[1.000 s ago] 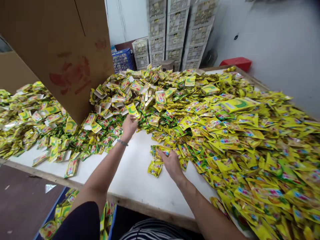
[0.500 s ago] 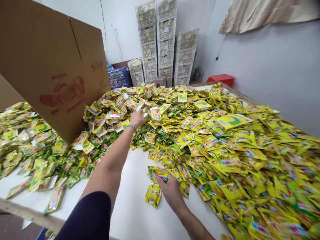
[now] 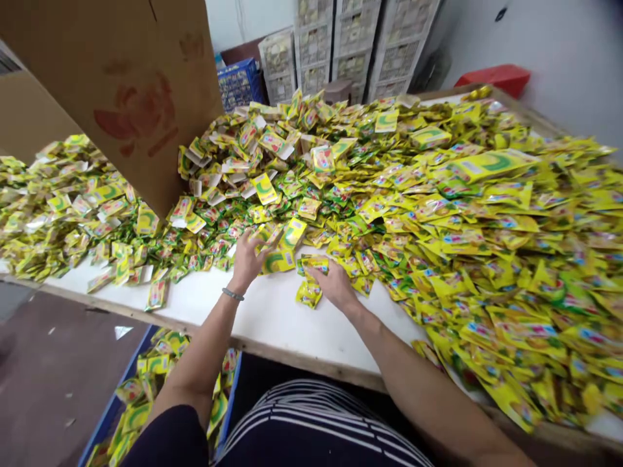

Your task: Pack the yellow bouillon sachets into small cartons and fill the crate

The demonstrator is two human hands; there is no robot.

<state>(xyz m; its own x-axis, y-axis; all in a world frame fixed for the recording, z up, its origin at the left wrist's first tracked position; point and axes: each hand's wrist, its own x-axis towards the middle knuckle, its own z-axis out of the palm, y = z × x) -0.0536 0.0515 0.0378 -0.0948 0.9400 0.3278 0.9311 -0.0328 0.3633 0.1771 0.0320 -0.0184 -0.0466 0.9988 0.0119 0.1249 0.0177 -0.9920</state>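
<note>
My left hand (image 3: 249, 258), with a bracelet at the wrist, is at the near edge of the pile, its fingers around small yellow-green boxes (image 3: 279, 261) on the white table (image 3: 272, 305). To its right, my right hand (image 3: 331, 280) has thumb and fingers closed on a yellow packet (image 3: 315, 263). Another yellow packet (image 3: 308, 294) lies on the table just below those fingers. Shiny yellow packets (image 3: 467, 240) are heaped widely to the right. Small boxes (image 3: 265, 188) lie over green packets beyond my left hand.
A large cardboard box (image 3: 121, 84) stands tilted on the left of the pile. Below the table edge is a blue crate (image 3: 104, 418) of small boxes. White crates (image 3: 357, 39), a blue crate (image 3: 239, 84) and a red stool (image 3: 494, 81) stand behind.
My left hand has come back from the far heap to the near edge, bringing small boxes. My right hand keeps its packet. The view has tilted down, showing the lower crate.
</note>
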